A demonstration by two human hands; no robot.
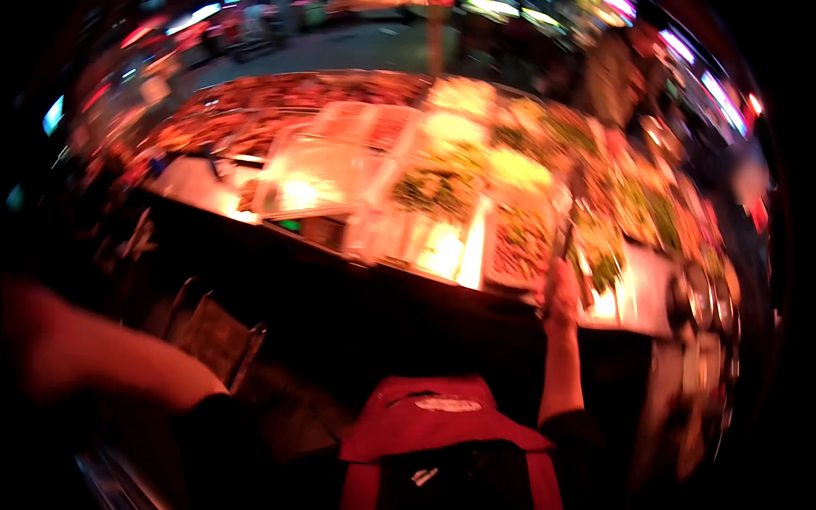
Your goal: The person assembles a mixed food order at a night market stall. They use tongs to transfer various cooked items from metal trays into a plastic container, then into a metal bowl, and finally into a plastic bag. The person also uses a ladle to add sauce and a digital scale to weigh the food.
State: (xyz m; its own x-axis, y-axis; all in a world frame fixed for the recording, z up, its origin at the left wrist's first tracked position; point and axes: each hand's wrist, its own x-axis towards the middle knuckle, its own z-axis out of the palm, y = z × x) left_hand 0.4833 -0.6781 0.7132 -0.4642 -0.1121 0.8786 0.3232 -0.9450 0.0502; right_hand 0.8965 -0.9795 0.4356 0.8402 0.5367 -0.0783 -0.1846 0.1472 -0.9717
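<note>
My right hand [561,293] is at the front edge of a lit food stall, closed around long, narrow metal tongs [568,225]. The tongs point away from me over the food, and motion blurs their tips. Just left of that hand is a tray of small reddish-brown pieces [520,242]. Chopped greens [605,270] lie to its right. My left hand [34,340] reaches out to the far left, low and away from the counter. It is dark and smeared, so its fingers do not show.
Clear plastic boxes [319,174] stand at the counter's left middle, near a dark device with a green light [291,225]. Skewered or piled reddish food [246,115] fills the back left. Round metal containers [699,293] stand at right. A person [614,76] stands across the stall. A chair [212,336] is lower left.
</note>
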